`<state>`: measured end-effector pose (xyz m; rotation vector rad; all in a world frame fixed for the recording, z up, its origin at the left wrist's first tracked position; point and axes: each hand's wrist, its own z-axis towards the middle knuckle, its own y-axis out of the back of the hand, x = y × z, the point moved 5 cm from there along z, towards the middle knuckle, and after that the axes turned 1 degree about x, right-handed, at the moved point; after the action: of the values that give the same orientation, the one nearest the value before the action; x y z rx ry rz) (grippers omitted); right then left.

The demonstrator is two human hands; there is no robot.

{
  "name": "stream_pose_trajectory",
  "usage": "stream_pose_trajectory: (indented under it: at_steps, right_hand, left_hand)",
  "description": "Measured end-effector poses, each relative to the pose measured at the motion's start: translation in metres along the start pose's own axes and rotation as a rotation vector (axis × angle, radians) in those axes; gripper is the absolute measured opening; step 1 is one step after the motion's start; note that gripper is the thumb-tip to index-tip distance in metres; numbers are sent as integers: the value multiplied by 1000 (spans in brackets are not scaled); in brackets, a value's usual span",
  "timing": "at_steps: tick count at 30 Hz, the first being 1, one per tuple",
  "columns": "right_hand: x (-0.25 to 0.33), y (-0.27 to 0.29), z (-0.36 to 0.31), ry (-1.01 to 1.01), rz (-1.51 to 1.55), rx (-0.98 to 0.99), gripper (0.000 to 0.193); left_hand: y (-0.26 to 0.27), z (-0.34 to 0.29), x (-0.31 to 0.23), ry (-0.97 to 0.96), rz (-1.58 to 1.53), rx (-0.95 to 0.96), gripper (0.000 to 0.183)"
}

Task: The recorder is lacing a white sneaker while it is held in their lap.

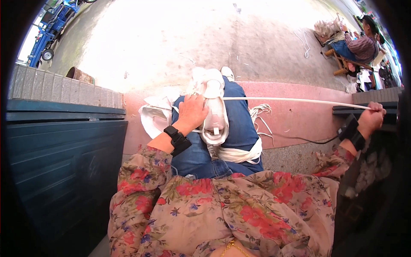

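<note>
A white shoe [215,116] lies lengthwise across my lap on blue jeans, its opening toward me and a small white tag inside. My left hand [193,112] grips its left side near the tongue. From the shoe a white shoelace [295,100] runs taut to the right, slanting slightly toward me. Its far end is closed in my right hand [373,116], held well out to the side. A bundle of white laces [244,153] lies over my right thigh. More loose laces [262,115] hang beside that leg.
White cloth or bag [157,112] lies left of my legs. A dark green door [64,171] stands at the left, with a basket [80,75] beyond the low wall. Another person [361,45] sits far right. A dark cable [304,140] crosses the floor below my right arm.
</note>
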<state>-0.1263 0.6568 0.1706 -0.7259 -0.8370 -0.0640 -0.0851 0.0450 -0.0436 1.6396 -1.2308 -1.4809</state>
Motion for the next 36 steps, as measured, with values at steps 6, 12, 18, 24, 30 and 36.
stream_pose_trajectory:
  at_steps: [6,12,18,24,30,36]
  right_hand:
    - [-178,-152,-234,-151,-1149,608,15]
    - [-216,-226,-413,-271,-1040,1274,19]
    - [-221,-228,-432,-262,-1071,1323,7]
    - [-229,-229,-429,-367,-1135,1287,12]
    - [-241,-255,-423,-374,-1100,1209,16]
    - [-250,-256,-434,-149,-1265,1319,14]
  left_hand:
    - [6,-9,6,31,-22,-92,29]
    - [16,-19,-1,-62,1,-239,29]
    - [12,-17,2,-92,72,-224,23]
    - [4,-5,14,-41,13,-92,19]
    - [6,-1,15,-62,-71,16,17]
    - [7,5,18,-81,-110,90,15]
